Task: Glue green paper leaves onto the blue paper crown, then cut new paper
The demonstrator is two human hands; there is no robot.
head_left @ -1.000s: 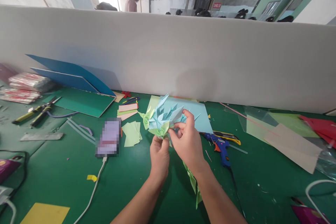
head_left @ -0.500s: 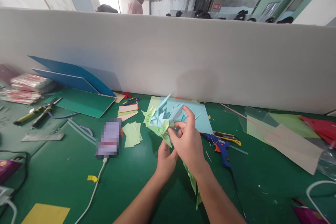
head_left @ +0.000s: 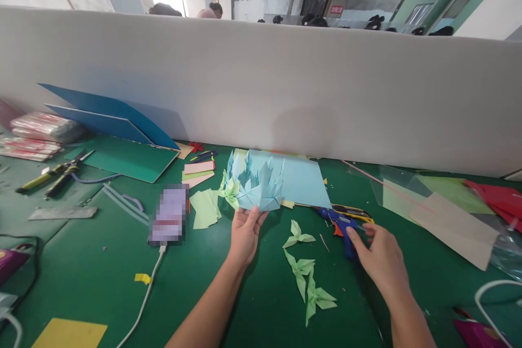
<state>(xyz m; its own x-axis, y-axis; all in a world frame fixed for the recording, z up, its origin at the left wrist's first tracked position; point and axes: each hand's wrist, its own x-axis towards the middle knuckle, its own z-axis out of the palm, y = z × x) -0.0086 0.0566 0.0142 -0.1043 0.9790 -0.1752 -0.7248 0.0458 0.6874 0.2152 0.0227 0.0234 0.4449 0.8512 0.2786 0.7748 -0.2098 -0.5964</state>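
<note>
Presently, left of the glue gun (head_left: 337,220), the left hand (head_left: 243,232) grasps 1 blue paper ring (head_left: 258,193); the right hand (head_left: 382,260), fingers parted, is at the gun.

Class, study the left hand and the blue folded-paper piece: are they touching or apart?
Touching. The head view shows the left hand gripping the blue folded-paper piece at its lower edge, thumb in front.

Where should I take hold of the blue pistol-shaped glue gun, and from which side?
The blue pistol-shaped glue gun is probably best gripped by its handle, from the right: the handle points toward the person, the orange trigger is on its left, and the right hand is at its right.
</note>
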